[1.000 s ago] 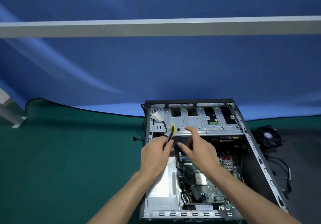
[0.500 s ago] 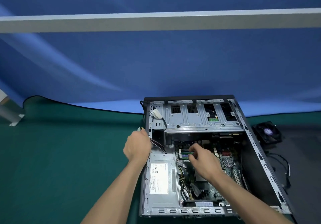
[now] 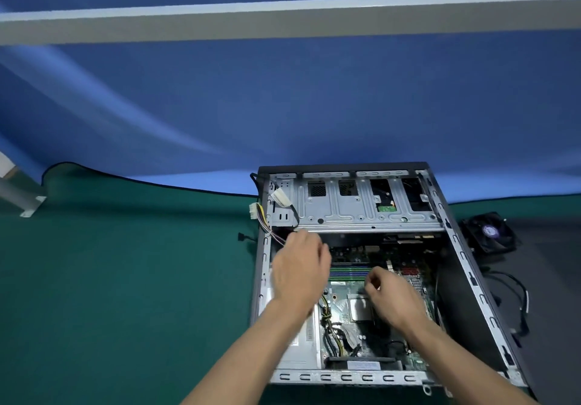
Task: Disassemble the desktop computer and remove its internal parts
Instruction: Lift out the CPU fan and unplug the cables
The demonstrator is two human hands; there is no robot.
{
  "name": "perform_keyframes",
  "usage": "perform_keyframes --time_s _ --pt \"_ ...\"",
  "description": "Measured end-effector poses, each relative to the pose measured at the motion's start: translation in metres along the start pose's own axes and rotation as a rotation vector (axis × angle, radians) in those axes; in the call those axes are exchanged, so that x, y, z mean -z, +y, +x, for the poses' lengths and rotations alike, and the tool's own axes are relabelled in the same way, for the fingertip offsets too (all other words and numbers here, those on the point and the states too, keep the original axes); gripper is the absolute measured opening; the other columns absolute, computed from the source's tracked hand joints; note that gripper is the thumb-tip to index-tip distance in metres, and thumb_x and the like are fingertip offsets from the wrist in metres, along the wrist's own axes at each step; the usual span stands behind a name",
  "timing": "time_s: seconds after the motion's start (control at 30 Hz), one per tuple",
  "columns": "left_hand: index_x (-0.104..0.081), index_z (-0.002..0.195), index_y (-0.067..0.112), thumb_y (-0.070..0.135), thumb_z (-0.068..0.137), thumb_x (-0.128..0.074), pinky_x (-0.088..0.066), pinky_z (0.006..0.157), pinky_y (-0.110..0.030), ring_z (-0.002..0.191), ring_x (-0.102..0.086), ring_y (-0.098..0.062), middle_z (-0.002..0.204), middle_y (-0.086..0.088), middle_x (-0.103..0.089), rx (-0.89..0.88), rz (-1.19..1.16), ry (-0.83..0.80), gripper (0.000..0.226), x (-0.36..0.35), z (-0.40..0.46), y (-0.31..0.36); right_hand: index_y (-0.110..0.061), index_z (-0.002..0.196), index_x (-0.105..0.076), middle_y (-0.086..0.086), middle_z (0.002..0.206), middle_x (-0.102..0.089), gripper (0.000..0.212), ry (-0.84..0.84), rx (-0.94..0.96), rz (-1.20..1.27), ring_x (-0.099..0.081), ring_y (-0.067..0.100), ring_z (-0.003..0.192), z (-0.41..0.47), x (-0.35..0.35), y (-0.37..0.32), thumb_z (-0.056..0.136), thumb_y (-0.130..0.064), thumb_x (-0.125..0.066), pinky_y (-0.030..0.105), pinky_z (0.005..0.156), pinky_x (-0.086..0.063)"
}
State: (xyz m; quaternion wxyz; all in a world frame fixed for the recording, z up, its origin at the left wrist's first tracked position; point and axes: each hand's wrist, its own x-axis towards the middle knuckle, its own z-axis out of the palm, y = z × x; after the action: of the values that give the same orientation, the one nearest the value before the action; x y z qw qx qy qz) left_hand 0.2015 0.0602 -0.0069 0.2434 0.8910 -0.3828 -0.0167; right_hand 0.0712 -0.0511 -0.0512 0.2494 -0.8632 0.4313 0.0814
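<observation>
**Now both hands inside the open case**

Right now both of my hands are down in the desktop computer case (image 3: 361, 379), which lies on its side on the green mat (image 3: 125, 279) with its open face up; the far end is the silver drive cage (image 3: 361, 206), the near end the perforated rear rail.

My left hand (image 3: 298, 271) hovers over the left part of the case, above the power supply (image 3: 300, 349), back of the hand towards me; the fingers (image 3: 322, 252) are loosely spread and only slightly bent, reaching toward the dark gap under the drive cage; I cannot tell whether the tips touch anything, and nothing shows in its hold. Just to its left a bundle of coloured wires with a white connector (image 3: 253, 208) hangs over the case's left wall, apart from my fingers.

My right hand (image 3: 394, 294) is over the motherboard (image 3: 338, 310), beside the bare metal processor plate (image 3: 360, 307) and just near of the memory slots (image 3: 349, 272); its fingers are curled in, thumb and forefinger (image 3: 371, 279) drawn together as in a pinch; what sits between them is too small to make out.

Outside the case, to the right on the dark mat, lies a black fan (image 3: 489, 231) with loose black cables (image 3: 518, 304) near it; behind everything hangs a blue cloth (image 3: 283, 105).
</observation>
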Motion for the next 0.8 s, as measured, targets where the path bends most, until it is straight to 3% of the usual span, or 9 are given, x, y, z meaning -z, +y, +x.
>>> perform_keyframes --time_s 0.13,0.27,0.37,0.5,0.8 --pt "-0.053 0.118 0.015 0.023 0.091 -0.044 -0.045 0.082 -0.034 0.099 -0.048 -0.018 0.112 -0.001 -0.051 -0.151 0.076 -0.189 0.029 -0.025 -0.013 0.030 -0.024 0.110 -0.054 -0.004 0.117 -0.057 0.020 -0.021 0.046 -0.097 -0.057 0.019 0.103 0.003 0.003 0.020 0.093 -0.031 -0.047 0.028 0.075 -0.041" --pt "-0.048 0.127 0.015 0.022 0.092 -0.042 -0.041 0.090 -0.035 0.112 -0.045 -0.020 0.124 -0.002 -0.050 -0.090 0.128 -0.350 0.036 -0.043 -0.017 0.039 -0.019 0.132 -0.044 -0.003 0.140 -0.042 0.039 -0.019 0.120 -0.173 -0.046 0.017 0.123 0.005 0.010 0.033 0.095 -0.028 -0.045 0.031 0.094 -0.043" --pt "-0.041 0.135 0.014 0.020 0.093 -0.040 -0.040 0.098 -0.034 0.123 -0.041 -0.019 0.135 -0.003 -0.046 -0.001 0.218 -0.439 0.042 -0.053 -0.018 0.036 -0.019 0.145 -0.030 -0.007 0.157 -0.018 0.054 -0.112 0.144 -0.194 -0.034 0.020 0.137 0.005 0.012 0.039 0.094 -0.024 -0.045 0.033 0.105 -0.036" --pt "-0.038 0.139 0.014 0.019 0.093 -0.041 -0.037 0.105 -0.036 0.134 -0.033 -0.019 0.147 -0.003 -0.036 0.083 0.271 -0.520 0.045 -0.062 -0.027 0.038 -0.019 0.150 -0.019 -0.005 0.160 -0.008 0.067 -0.176 0.140 -0.202 -0.026 0.024 0.141 0.007 0.014 0.048 0.090 -0.015 -0.048 0.034 0.108 -0.035" --pt "-0.030 0.145 0.017 0.019 0.096 -0.040 -0.023 0.113 -0.031 0.142 -0.021 -0.016 0.155 -0.001 -0.024 0.107 0.236 -0.493 0.051 -0.060 -0.034 0.040 -0.015 0.151 -0.010 0.000 0.158 -0.012 0.078 -0.141 0.153 -0.249 -0.023 0.028 0.138 0.016 0.005 0.049 0.084 -0.001 -0.047 0.041 0.108 -0.030"
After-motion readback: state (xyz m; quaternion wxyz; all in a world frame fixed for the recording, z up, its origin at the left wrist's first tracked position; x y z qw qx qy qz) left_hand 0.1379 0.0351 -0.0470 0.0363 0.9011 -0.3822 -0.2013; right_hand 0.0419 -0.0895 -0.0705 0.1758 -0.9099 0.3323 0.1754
